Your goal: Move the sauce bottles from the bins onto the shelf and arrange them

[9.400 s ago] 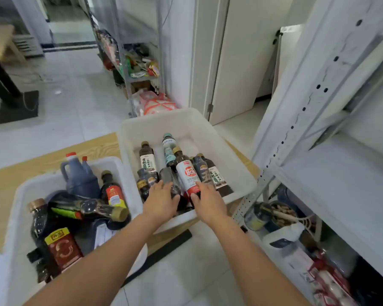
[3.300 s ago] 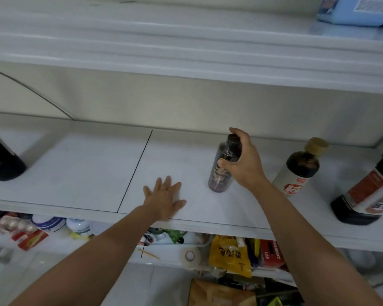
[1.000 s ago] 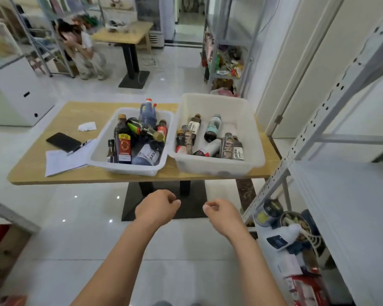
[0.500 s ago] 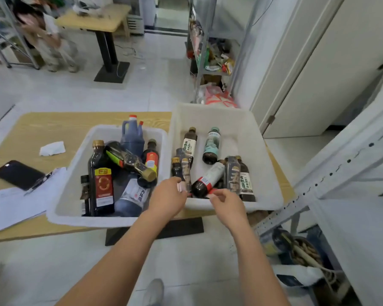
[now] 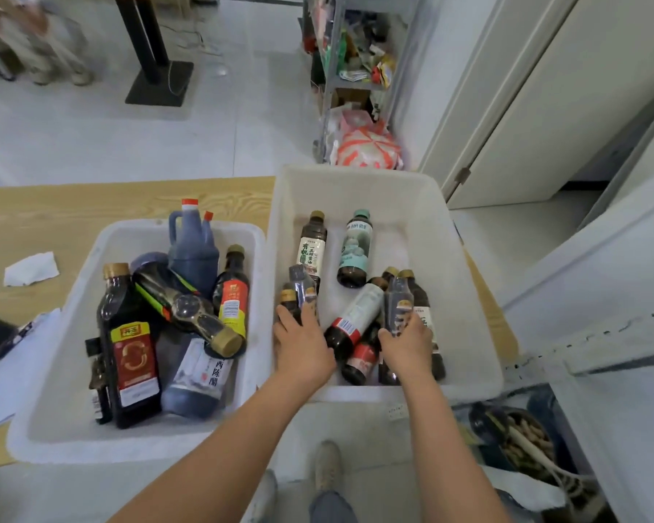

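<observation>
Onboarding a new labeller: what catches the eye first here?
Both arms reach into the right white bin. The left grip holds small dark bottles, and the right grip holds a small clear-necked bottle. Beside it, the left bin is piled with bigger bottles, a red-capped jug upright at its back.

White bins (image 5: 465,266), dark-brown bottles (image 5: 312,247), red-capped blue jug (image 5: 192,247), light wood-grain table (image 5: 91,205)

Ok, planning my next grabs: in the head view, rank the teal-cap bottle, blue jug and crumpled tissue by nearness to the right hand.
1. Teal-cap bottle, right bin, just beyond the right hand.
2. Blue jug, back of the left bin.
3. Crumpled tissue, far left on the table.
</observation>
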